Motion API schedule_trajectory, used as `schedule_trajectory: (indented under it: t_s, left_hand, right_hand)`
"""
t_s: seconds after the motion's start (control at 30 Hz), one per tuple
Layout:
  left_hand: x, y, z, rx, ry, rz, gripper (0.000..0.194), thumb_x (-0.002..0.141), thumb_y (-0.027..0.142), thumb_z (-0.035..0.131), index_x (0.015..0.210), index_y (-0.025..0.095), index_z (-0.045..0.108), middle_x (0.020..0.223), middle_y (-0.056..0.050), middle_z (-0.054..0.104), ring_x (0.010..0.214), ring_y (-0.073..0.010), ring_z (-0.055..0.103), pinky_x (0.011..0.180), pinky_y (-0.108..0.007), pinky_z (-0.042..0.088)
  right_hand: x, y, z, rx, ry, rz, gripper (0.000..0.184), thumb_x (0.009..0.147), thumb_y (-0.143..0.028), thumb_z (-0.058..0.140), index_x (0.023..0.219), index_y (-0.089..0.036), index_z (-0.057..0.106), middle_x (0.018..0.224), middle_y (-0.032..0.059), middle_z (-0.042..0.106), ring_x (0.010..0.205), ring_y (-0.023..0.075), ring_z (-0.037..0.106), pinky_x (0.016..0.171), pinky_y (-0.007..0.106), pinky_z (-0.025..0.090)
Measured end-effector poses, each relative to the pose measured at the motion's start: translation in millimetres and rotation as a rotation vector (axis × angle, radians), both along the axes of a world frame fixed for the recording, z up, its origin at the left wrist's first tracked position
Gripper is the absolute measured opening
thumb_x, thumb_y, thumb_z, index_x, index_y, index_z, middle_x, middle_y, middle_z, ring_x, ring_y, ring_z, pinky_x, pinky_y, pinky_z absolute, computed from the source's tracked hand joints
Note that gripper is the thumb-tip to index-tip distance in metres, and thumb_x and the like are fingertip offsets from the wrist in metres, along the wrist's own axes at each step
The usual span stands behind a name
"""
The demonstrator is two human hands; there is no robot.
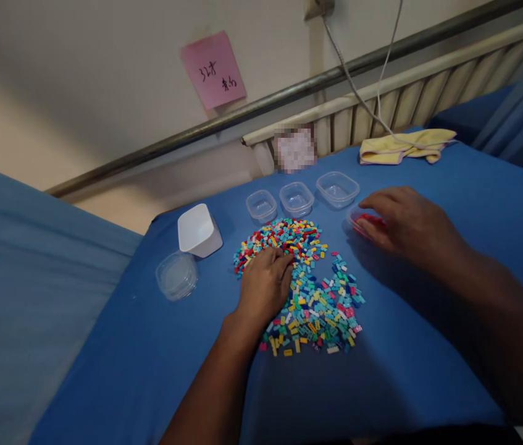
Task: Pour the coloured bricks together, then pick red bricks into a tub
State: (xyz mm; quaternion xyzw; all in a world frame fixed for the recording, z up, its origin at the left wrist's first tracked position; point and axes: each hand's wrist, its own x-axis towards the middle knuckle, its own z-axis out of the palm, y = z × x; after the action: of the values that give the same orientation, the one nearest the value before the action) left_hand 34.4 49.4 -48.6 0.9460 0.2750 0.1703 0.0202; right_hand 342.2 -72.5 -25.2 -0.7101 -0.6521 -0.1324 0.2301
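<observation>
Toy bricks [317,312] lie under and around the half-curled left hand [265,281], any hold hidden; beneath the loosely bent right hand [407,224], red pieces [367,220] sit in a plastic tub [350,217], grasp unclear.

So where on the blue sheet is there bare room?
Bare sheet lies between the clear stack and left forearm, between the brick pile and near edge, and between the yellow cloth and right forearm. Bricks crowd around the left hand.

Pale square [295,150] blurred; red pieces [365,222] partly hidden
</observation>
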Motion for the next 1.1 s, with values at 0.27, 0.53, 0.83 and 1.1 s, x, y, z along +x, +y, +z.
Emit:
schedule_trajectory:
  t_s: [0.27,0.53,0.83,1.1]
  left_hand:
    - [3.1,4.9,9.6,-0.104,0.055,-0.064,0.016,0.106,0.021,0.062,0.104,0.022,0.078,0.109,-0.008,0.076,0.102,-0.0228,0.071,0.091,-0.037,0.057]
    - [-2.2,3.3,12.9,-0.437,-0.186,0.030,0.014,0.104,0.026,0.066,0.104,0.022,0.079,0.100,-0.005,0.079,0.094,-0.0209,0.072,0.088,-0.035,0.056]
    - [18.7,-24.9,19.6,-1.371,-0.756,0.278,0.040,0.075,0.045,0.097,0.097,0.017,0.078,0.073,-0.001,0.075,0.062,-0.0104,0.064,0.063,-0.022,0.051]
    - [23.0,-37.7,16.6,-1.393,-0.667,0.230,0.034,0.082,0.045,0.092,0.096,0.016,0.083,0.079,-0.005,0.078,0.071,-0.0133,0.070,0.070,-0.025,0.056]
  right_hand:
    - [-61.0,2.4,-8.4,-0.026,0.094,0.415,0.021,0.109,-0.025,0.057,0.109,-0.017,0.076,0.112,0.0138,0.077,0.103,0.0295,0.068,0.092,0.044,0.051]
    - [-72.1,2.4,-20.5,-0.065,0.187,0.489,0.020,0.110,-0.026,0.057,0.109,-0.018,0.076,0.102,0.0115,0.078,0.097,0.0279,0.069,0.088,0.045,0.053]
    - [-93.3,-2.5,-19.4,0.058,0.519,0.593,0.029,0.106,-0.025,0.067,0.135,-0.024,0.069,0.120,0.0103,0.078,0.110,0.0265,0.074,0.094,0.043,0.060]
    - [-96.1,-0.7,-21.4,0.081,0.606,0.561,0.020,0.104,-0.014,0.064,0.119,-0.023,0.072,0.109,0.0077,0.078,0.101,0.0231,0.073,0.088,0.038,0.059]
